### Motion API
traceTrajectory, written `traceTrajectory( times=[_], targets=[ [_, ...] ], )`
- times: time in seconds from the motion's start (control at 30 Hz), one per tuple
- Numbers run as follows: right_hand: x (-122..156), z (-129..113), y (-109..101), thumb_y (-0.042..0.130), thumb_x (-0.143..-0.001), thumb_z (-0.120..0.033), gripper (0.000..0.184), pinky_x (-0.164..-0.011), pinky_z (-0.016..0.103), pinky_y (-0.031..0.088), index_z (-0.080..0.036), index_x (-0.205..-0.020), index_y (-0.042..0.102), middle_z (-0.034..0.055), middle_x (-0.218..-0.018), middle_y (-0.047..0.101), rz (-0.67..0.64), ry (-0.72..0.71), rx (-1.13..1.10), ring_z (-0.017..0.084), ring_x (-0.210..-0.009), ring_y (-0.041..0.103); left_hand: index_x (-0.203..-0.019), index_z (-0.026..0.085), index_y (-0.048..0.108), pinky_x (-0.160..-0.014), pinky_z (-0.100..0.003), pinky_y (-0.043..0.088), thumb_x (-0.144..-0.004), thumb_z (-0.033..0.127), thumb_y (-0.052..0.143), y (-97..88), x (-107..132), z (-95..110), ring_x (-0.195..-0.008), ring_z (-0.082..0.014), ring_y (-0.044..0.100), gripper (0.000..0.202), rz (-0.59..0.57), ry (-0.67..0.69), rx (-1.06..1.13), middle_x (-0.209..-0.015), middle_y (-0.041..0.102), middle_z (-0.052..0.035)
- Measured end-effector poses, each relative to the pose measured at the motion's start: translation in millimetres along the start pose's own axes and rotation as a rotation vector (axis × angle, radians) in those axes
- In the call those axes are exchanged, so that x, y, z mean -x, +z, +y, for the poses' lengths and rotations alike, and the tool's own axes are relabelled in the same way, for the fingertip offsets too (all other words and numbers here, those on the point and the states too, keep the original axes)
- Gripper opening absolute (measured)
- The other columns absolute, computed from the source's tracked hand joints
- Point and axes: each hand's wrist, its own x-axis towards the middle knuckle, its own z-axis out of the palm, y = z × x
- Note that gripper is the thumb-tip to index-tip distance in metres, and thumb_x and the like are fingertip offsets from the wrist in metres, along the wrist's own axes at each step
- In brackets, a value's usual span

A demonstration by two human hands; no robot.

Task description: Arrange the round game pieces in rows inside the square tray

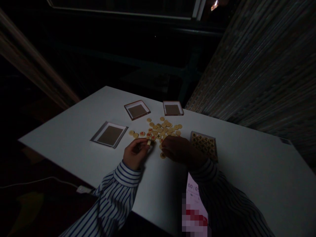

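Observation:
My left hand [135, 153] pinches a round Chinese chess piece [149, 142] on its edge between thumb and forefinger. Just to the right, my right hand [179, 148] is curled over the near edge of the scattered chess pieces [163, 126]; its fingertips are hidden, so I cannot make out what they hold. Many of the pale pieces show blank faces, while some show red or black characters. One black-marked piece [162, 155] lies beside my right fingers. Partly behind my right wrist stands a box [215, 142] filled with rows of black-marked pieces.
Three shallow trays stand on the white table [81, 118]: a left tray [108, 135], a back tray [137, 110] and a back right tray [173, 108]. A phone [195, 197] showing a timer lies below my right forearm. A white cable [49, 179] runs off left.

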Motion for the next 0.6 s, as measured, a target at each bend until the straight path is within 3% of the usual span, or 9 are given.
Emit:
traceTrajectory(
  times=[0.37, 0.6],
  targets=[
    [-2.1, -2.2, -0.6, 0.041, -0.087, -0.028, 0.018, -0.071, 0.027, 0.036, -0.017, -0.092, 0.054, 0.0061, -0.091, 0.057, -0.004, 0.013, -0.009, 0.016, -0.082, 0.051, -0.086, 0.016, 0.068, -0.075, -0.032, 0.052, -0.056, 0.033, 0.077, -1.3, -3.5, -2.9, -0.077, -0.0170, 0.065, 0.035, 0.032, -0.170, 0.266, -0.084, 0.070, -0.0061],
    [-3.4, -3.6, -1.8, 0.039, -0.088, -0.027, 0.017, -0.069, 0.026, 0.035, -0.017, -0.090, 0.054, 0.0056, -0.089, 0.057, 0.016, -0.008, 0.012, 0.015, -0.080, 0.051, -0.081, 0.016, 0.068, -0.061, -0.025, 0.052, -0.058, 0.032, 0.075, 0.2, -3.6, 0.5, -0.070, -0.0151, 0.064, 0.029, 0.024, -0.193, 0.264, -0.078, 0.070, -0.0040]
  ],
)
